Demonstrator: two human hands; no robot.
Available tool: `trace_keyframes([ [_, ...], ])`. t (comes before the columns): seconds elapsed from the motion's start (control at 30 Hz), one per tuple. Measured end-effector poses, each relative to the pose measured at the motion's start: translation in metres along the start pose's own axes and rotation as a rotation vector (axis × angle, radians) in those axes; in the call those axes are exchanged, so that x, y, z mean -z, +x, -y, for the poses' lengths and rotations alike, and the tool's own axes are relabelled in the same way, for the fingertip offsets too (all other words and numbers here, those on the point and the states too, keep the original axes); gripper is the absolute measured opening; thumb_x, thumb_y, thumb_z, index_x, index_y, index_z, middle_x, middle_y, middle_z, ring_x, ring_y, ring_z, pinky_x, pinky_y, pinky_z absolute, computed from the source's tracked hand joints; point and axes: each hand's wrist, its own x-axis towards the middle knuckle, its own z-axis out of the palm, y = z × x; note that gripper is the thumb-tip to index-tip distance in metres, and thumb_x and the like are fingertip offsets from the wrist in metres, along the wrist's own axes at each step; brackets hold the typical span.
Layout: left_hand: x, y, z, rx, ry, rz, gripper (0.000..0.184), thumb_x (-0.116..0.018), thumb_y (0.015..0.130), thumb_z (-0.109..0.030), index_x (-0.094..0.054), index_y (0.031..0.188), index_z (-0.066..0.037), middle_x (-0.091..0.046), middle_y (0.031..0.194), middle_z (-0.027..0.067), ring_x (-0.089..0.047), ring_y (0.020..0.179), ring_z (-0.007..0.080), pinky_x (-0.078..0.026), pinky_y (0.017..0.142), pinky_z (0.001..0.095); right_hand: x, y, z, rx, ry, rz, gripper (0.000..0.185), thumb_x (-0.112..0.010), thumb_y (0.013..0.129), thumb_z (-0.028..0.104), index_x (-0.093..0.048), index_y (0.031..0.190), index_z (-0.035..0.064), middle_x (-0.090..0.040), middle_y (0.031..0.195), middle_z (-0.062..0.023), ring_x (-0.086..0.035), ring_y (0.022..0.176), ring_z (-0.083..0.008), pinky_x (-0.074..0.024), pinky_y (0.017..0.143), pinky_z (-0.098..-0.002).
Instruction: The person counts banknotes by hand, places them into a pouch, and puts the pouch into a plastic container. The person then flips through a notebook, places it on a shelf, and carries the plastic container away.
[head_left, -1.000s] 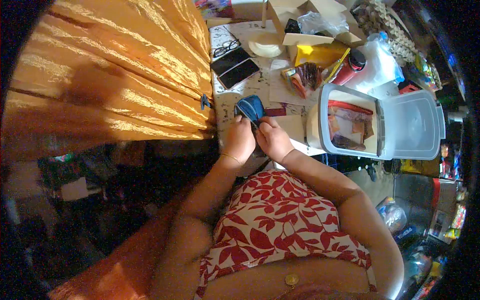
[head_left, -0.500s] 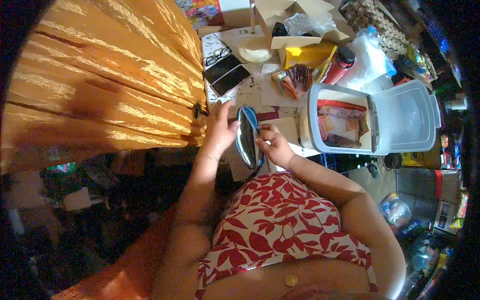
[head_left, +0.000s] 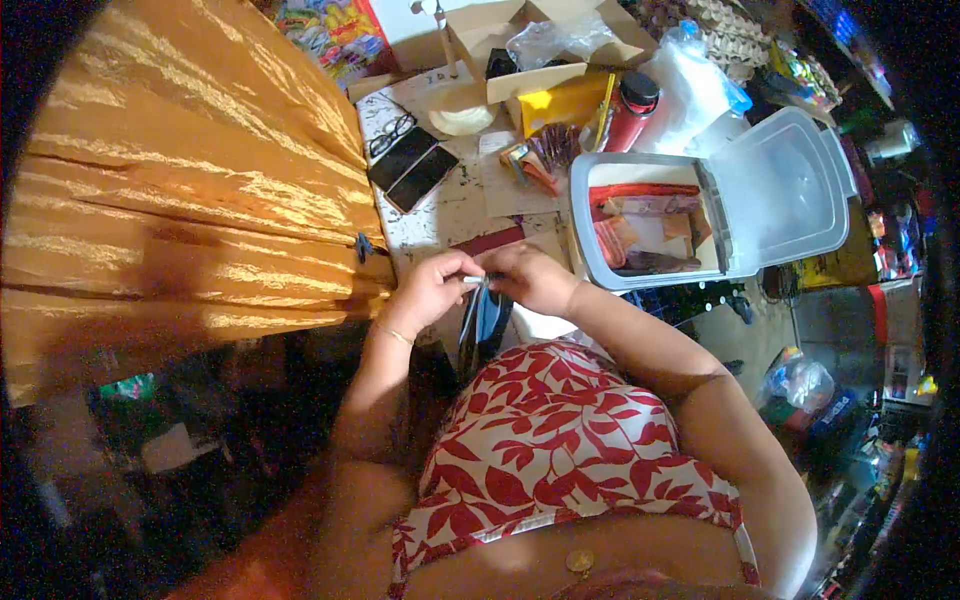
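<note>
A blue pouch (head_left: 484,322) hangs upright at the table's near edge, close to my body. My left hand (head_left: 436,290) pinches its upper end from the left, fingertips together on a small pale part. From the right, my right hand (head_left: 532,279) grips the same end, its fingers curled over the top. Both hands meet there, and they hide part of the pouch's top. Just beyond them lies a flat dark red item (head_left: 487,241) on the table.
Two phones (head_left: 421,180) and glasses (head_left: 393,133) lie at the table's left. An open clear-lidded bin (head_left: 581,225) with packets stands at the right. Behind are a cardboard box (head_left: 470,88), a red bottle (head_left: 629,116) and a plastic bag (head_left: 688,95). An orange curtain (head_left: 200,180) hangs left.
The pouch has moved down toward my body and now hangs from my hands. My left hand, spread half a second ago, has closed on its end. The view has shifted, so the table items sit further left.
</note>
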Motion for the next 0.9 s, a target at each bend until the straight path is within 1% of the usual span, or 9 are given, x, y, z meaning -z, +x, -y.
trace_keyframes([
  [0.1,-0.002,-0.014,-0.004,-0.314,0.351,-0.013,0.013,-0.067,0.086,-0.004,-0.068,0.099,-0.003,-0.066,0.089,0.0048,-0.061,0.079,0.0146,-0.052,0.074,0.0299,-0.005,-0.009,0.021,-0.156,-0.05,0.104,0.024,-0.065,0.084,0.015,-0.061,0.106,0.0043,-0.065,0.099,-0.0203,-0.061,0.095,-0.0427,-0.0502,0.083,-0.0486],
  [0.2,-0.01,-0.031,-0.024,-0.132,0.218,-0.013,0.013,-0.069,0.082,-0.005,-0.068,0.095,-0.003,-0.065,0.088,0.0092,-0.063,0.082,0.0209,-0.051,0.076,0.0329,-0.015,-0.015,0.024,-0.204,0.008,0.078,0.023,-0.065,0.086,0.018,-0.06,0.104,0.005,-0.065,0.098,-0.0207,-0.062,0.095,-0.0424,-0.0498,0.083,-0.0498],
  [0.27,-0.011,-0.031,-0.008,-0.417,0.49,-0.177,0.013,-0.072,0.078,-0.004,-0.068,0.09,-0.003,-0.063,0.085,0.0114,-0.063,0.08,0.0253,-0.051,0.075,0.0346,-0.015,-0.015,0.031,-0.259,0.026,0.082,0.023,-0.064,0.086,0.019,-0.06,0.104,0.0052,-0.065,0.099,-0.0205,-0.062,0.095,-0.0424,-0.0496,0.083,-0.05],
  [0.43,-0.004,-0.048,-0.035,-0.456,0.388,-0.267,0.01,-0.072,0.075,0.001,-0.065,0.081,-0.002,-0.062,0.078,0.0105,-0.061,0.075,0.0279,-0.05,0.069,0.0363,-0.002,-0.01,0.056,-0.138,0.044,-0.056,0.022,-0.069,0.083,0.007,-0.059,0.103,0.0046,-0.062,0.096,-0.0185,-0.061,0.094,-0.0392,-0.0502,0.08,-0.0435],
  [0.6,0.032,-0.079,-0.01,-0.027,0.172,-0.184,0.014,-0.067,0.082,0.006,-0.061,0.087,-0.005,-0.059,0.077,-0.0011,-0.056,0.069,0.0079,-0.047,0.062,0.0232,0.034,0.002,0.083,0.029,0.053,-0.316,0.019,-0.069,0.083,0.001,-0.059,0.099,0.0012,-0.06,0.092,-0.0149,-0.059,0.086,-0.0353,-0.0488,0.075,-0.041],
  [0.7,0.058,-0.093,0.038,-0.001,0.273,-0.344,0.013,-0.07,0.081,0.005,-0.06,0.085,-0.001,-0.061,0.074,0.0018,-0.06,0.069,0.0109,-0.05,0.063,0.0256,0.066,0.002,0.096,0.028,0.051,-0.36,0.017,-0.069,0.085,0.003,-0.058,0.099,0.0011,-0.058,0.09,-0.0138,-0.057,0.082,-0.0315,-0.0473,0.073,-0.038],
  [0.77,0.053,-0.096,0.013,0.126,-0.019,-0.471,0.015,-0.07,0.081,0.006,-0.06,0.09,-0.002,-0.06,0.076,0.0014,-0.059,0.068,0.0099,-0.05,0.059,0.0242,0.078,0.003,0.108,0.033,0.102,-0.387,0.016,-0.068,0.087,0.004,-0.058,0.098,0.0004,-0.055,0.088,-0.0127,-0.056,0.08,-0.0285,-0.0459,0.074,-0.0353],
  [0.83,0.049,-0.094,-0.004,0.106,-0.117,-0.49,0.031,-0.07,0.08,0.007,-0.057,0.108,0.0,-0.063,0.089,0.0047,-0.06,0.069,0.0091,-0.052,0.058,0.0229,0.089,0.002,0.117,0.118,0.189,-0.44,0.013,-0.066,0.089,0.005,-0.057,0.097,-0.0002,-0.055,0.088,-0.012,-0.055,0.08,-0.0269,-0.0456,0.074,-0.0347],
  [0.9,0.064,-0.094,0.006,0.198,-0.179,-0.15,0.048,-0.077,0.08,-0.002,-0.053,0.121,0.001,-0.065,0.103,0.01,-0.065,0.079,0.0136,-0.053,0.061,0.0245,0.1,0.002,0.126,0.085,0.223,-0.446,0.014,-0.063,0.093,0.011,-0.057,0.1,-0.0003,-0.056,0.091,-0.0104,-0.055,0.083,-0.0238,-0.0452,0.076,-0.034],
])
